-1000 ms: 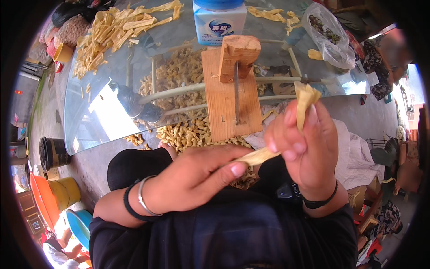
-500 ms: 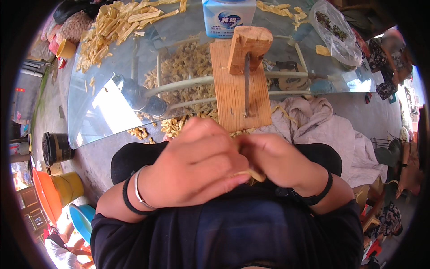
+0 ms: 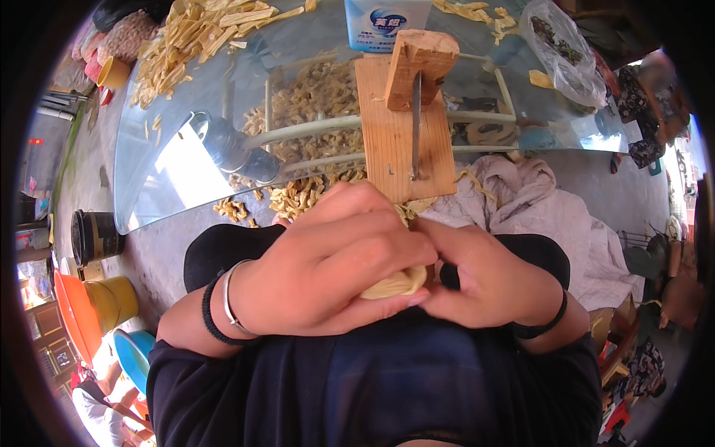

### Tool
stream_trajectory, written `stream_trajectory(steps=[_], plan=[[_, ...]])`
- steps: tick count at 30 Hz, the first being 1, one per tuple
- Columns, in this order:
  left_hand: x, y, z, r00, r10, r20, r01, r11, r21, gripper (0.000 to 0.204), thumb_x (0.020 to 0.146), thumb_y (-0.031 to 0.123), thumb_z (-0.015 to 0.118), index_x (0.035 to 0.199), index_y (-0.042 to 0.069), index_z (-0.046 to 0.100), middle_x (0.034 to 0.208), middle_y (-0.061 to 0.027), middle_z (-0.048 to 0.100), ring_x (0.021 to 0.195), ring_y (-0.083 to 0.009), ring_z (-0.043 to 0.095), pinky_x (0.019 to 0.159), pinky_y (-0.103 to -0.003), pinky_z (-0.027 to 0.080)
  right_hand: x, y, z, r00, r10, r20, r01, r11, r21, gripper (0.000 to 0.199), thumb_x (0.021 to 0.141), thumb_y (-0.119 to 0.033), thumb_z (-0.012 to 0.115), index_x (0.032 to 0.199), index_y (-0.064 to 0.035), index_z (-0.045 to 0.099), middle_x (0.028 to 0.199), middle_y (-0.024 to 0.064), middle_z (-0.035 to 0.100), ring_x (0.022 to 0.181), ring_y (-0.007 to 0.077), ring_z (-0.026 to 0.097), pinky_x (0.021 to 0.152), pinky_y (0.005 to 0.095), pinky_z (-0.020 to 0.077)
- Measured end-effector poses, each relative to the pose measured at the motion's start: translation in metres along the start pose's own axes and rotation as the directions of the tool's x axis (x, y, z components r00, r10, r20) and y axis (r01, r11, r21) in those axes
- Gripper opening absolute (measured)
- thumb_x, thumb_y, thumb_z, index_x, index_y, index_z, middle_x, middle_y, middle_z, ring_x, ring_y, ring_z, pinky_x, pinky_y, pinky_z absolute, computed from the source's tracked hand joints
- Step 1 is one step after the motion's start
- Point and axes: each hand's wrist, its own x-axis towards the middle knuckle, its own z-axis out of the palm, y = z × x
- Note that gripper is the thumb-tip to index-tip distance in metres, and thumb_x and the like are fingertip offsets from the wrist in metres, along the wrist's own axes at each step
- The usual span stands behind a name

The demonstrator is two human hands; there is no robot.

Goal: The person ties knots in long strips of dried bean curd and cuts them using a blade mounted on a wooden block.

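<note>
Over my lap, my left hand [image 3: 346, 261] is closed round a pale yellow folded strip [image 3: 396, 284], its thumb pressed along the lower edge. My right hand [image 3: 484, 276] meets it from the right, with curled fingers and its thumb at the strip's right end; its fingertips are partly hidden behind the left hand. Just beyond my hands stands a wooden board [image 3: 406, 149] with an upright block [image 3: 422, 67] and a narrow metal blade [image 3: 416, 130] running toward me. A heap of small yellow twisted pieces [image 3: 296, 197] lies by the board's near left side.
A glass tabletop [image 3: 201, 141] carries loose yellow strips [image 3: 190, 45], a blue-and-white package [image 3: 387, 26] and a plastic bag of dark bits [image 3: 566, 56]. More twisted pieces [image 3: 313, 97] show beneath the glass. Greyish cloth [image 3: 544, 223] lies right; buckets [image 3: 93, 238] stand left. People sit at both sides.
The right hand has shifted slightly right and its fingers have opened a little from the left hand. More of the folded strip now shows in my left hand. The view has tilted slightly.
</note>
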Motion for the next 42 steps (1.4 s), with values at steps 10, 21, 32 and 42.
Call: stream_trajectory(steps=[10, 21, 32, 42], plan=[[-0.006, 0.000, 0.003, 0.975, -0.222, -0.028, 0.223, 0.975, 0.020, 0.029, 0.093, 0.018, 0.066, 0.112, -0.001, 0.054, 0.086, -0.0059, 0.061, 0.073, -0.0138, 0.060, 0.068, -0.027, 0.049, 0.000, 0.006, 0.005, 0.982, 0.085, -0.170, -0.017, 0.930, 0.368, 0.021, 0.095, -0.013, 0.061, 0.110, -0.0044, 0.049, 0.086, 0.0011, 0.060, 0.072, 0.0068, 0.059, 0.066, 0.0230, 0.0476], [-0.010, 0.000, 0.008, 0.987, 0.060, -0.152, -0.075, 0.992, -0.098, 0.021, 0.088, 0.014, 0.068, 0.101, 0.000, 0.058, 0.090, -0.0123, 0.058, 0.072, -0.0231, 0.056, 0.069, -0.033, 0.047, 0.000, -0.002, 0.007, 0.933, -0.072, -0.351, 0.245, 0.844, 0.477, 0.022, 0.092, -0.004, 0.064, 0.110, -0.0034, 0.052, 0.099, 0.0034, 0.058, 0.088, 0.0053, 0.054, 0.077, 0.0216, 0.0448], [0.002, -0.006, 0.004, 0.993, -0.096, -0.075, 0.076, 0.970, -0.230, 0.023, 0.081, 0.007, 0.064, 0.103, 0.002, 0.058, 0.110, -0.0165, 0.057, 0.100, -0.0268, 0.055, 0.092, -0.037, 0.042, -0.002, 0.005, 0.004, 0.903, -0.268, -0.335, 0.384, 0.852, 0.355, 0.024, 0.085, 0.000, 0.071, 0.104, -0.0061, 0.057, 0.097, 0.0048, 0.058, 0.087, 0.0105, 0.057, 0.077, 0.0240, 0.0435], [0.000, -0.013, -0.002, 0.980, -0.198, 0.001, 0.189, 0.934, -0.303, 0.032, 0.075, 0.012, 0.072, 0.104, 0.005, 0.060, 0.109, -0.0125, 0.052, 0.099, -0.0238, 0.052, 0.091, -0.033, 0.039, 0.002, 0.006, 0.002, 0.919, -0.295, -0.261, 0.378, 0.846, 0.376, 0.024, 0.084, -0.002, 0.073, 0.102, -0.0062, 0.059, 0.100, 0.0075, 0.057, 0.093, 0.0142, 0.054, 0.082, 0.0272, 0.0416]])
